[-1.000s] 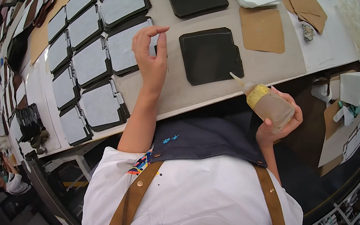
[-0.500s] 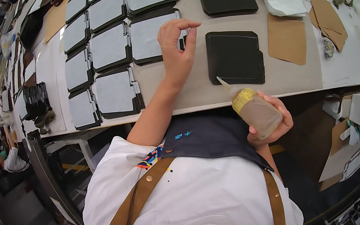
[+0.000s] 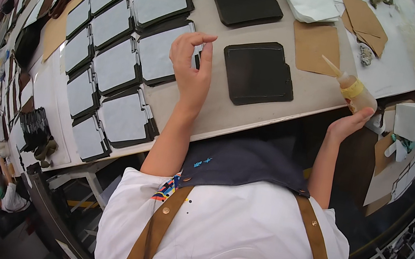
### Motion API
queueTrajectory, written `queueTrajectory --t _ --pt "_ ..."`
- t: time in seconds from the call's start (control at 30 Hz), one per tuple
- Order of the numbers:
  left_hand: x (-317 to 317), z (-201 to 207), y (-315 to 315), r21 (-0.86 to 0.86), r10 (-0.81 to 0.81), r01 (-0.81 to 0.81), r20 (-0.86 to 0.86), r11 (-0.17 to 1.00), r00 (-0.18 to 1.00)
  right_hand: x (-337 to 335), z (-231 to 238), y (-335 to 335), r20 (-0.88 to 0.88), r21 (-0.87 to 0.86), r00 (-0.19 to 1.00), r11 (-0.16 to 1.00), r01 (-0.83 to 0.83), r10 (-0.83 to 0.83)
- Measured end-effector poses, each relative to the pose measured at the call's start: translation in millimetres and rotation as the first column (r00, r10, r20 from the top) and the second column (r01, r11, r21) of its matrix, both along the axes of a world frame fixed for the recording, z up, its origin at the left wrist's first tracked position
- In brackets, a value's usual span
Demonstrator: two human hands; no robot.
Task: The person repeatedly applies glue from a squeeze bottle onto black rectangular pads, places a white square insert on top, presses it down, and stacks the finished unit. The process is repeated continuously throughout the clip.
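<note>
I can read no words or numbers for certain. The clearest writing is on my dark blue apron (image 3: 246, 164): a short slanting row of small bright blue characters (image 3: 203, 162), near the left strap (image 3: 157, 226). They are too small for me to make out. The bottle (image 3: 366, 101) in my right hand (image 3: 352, 123) has a reddish mark (image 3: 352, 106) below its yellow band (image 3: 352, 89); whether that is lettering, I cannot tell. Dark lines on the pale board (image 3: 403, 171) look too small to read.

one bottle (image 3: 356, 95), eleven white-topped panels (image 3: 118, 66), two straps (image 3: 319, 240)
</note>
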State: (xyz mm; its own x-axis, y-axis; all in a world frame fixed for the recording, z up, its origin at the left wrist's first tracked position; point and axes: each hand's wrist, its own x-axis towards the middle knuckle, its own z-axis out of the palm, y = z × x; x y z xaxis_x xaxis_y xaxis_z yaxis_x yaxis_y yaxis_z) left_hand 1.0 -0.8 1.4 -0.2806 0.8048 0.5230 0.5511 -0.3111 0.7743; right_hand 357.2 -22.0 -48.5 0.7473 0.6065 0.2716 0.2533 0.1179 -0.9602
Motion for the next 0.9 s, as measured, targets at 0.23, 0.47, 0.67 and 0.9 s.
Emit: queueTrajectory --t 0.23,0.47,0.67,0.9 --pt "0.6 -2.4 -1.1 0.006 -0.006 0.006 0.001 1.000 1.000 -18.3 55.7 25.4 0.695 0.035 0.717 0.998 0.043 -0.055" --pt "7.2 -5.3 3.1 0.015 -0.053 0.054 -0.024 0.998 0.998 -69.2 61.4 142.1 0.776 -0.297 0.399 0.841 -0.453 0.489" --pt "13.8 -3.4 1.3 0.018 -0.071 0.072 -0.041 0.997 0.997 -75.7 55.2 176.8 0.763 -0.463 0.286 0.799 -0.383 0.579" --pt "59.7 38.0 35.0 0.037 -0.375 0.384 -0.144 0.923 0.916 -63.9 64.6 194.5 0.612 -0.500 0.430 0.745 -0.441 0.664"
